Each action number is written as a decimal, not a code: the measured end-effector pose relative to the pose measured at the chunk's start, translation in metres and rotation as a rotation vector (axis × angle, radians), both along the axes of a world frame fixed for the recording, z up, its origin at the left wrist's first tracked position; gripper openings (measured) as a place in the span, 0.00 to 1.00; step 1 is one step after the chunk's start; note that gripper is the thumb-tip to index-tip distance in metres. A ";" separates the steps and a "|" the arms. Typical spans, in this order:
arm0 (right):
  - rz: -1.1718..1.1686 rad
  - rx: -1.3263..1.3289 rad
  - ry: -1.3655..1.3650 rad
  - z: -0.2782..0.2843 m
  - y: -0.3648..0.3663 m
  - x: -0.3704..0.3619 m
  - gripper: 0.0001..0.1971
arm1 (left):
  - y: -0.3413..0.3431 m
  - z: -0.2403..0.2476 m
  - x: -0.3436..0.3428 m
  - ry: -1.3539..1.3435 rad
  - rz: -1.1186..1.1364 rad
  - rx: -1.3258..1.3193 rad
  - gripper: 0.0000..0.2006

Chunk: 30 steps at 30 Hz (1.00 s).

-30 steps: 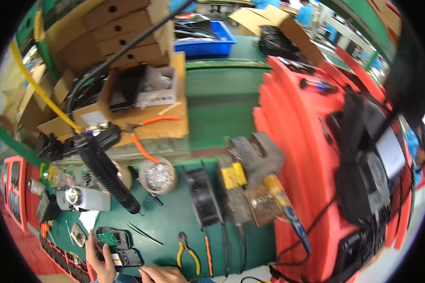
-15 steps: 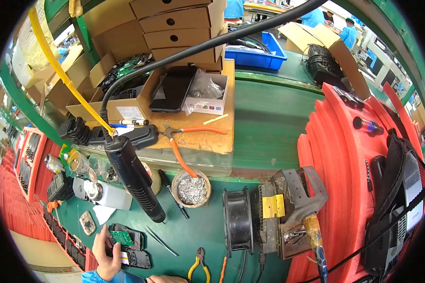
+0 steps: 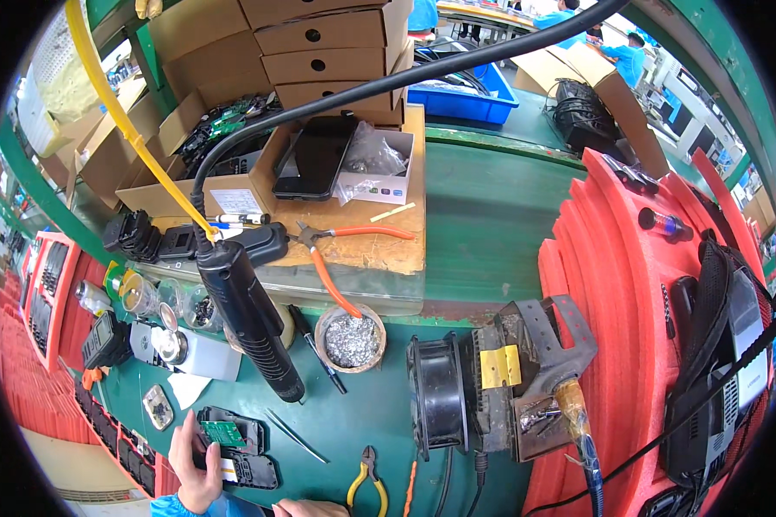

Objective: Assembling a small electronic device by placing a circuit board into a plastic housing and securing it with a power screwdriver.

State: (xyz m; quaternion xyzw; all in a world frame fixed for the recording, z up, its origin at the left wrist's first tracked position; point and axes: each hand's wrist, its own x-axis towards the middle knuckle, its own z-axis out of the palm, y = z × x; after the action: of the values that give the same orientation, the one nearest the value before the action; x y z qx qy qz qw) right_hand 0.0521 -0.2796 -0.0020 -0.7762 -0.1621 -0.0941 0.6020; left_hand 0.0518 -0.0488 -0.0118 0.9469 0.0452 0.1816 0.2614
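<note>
An opened black plastic case (image 3: 253,470) lies on the green bench at the lower left, with a green circuit board (image 3: 222,432) in its upper half. My left hand (image 3: 194,474) is at the case's left edge, thumb and index finger closed on that side. At the lower edge, my right hand (image 3: 310,508) shows only in part, fingers curled; anything in them is hidden. Yellow-handled cutters (image 3: 367,482) lie right of it. Between the case and the cutters is a thin dark strip, possibly tweezers (image 3: 296,435). A black electric screwdriver (image 3: 248,319) hangs above the case.
A bowl of silvery scraps (image 3: 351,341), a black pen (image 3: 317,349) and a wire spool (image 3: 437,392) stand or lie mid-bench. A soldering iron (image 3: 578,422) rests in its metal holder beside stacked red foam (image 3: 595,258). Orange-handled pliers (image 3: 328,258) lie on the wooden board.
The view has shifted slightly. My right hand shows a little more at the lower edge. My left hand stays at the case.
</note>
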 end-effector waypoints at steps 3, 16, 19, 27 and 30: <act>-0.010 0.006 -0.003 0.000 0.000 0.001 0.05 | -0.001 0.000 0.000 0.004 0.005 0.008 0.32; -0.016 -0.005 -0.003 0.000 -0.001 0.000 0.06 | 0.002 -0.003 0.000 0.002 0.005 0.028 0.32; -0.014 -0.001 -0.001 0.000 -0.001 0.000 0.06 | 0.001 -0.003 0.000 0.003 0.003 0.036 0.32; -0.012 -0.015 -0.005 0.002 -0.002 0.001 0.06 | 0.002 -0.004 0.000 -0.033 -0.012 0.075 0.32; -0.008 -0.018 -0.011 0.004 -0.003 0.002 0.05 | 0.001 -0.002 -0.002 0.008 0.015 -0.002 0.32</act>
State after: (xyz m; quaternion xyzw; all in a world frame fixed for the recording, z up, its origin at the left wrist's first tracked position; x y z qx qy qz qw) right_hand 0.0539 -0.2823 0.0018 -0.7815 -0.1630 -0.0992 0.5939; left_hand 0.0503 -0.0480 -0.0140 0.9470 0.0533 0.1799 0.2606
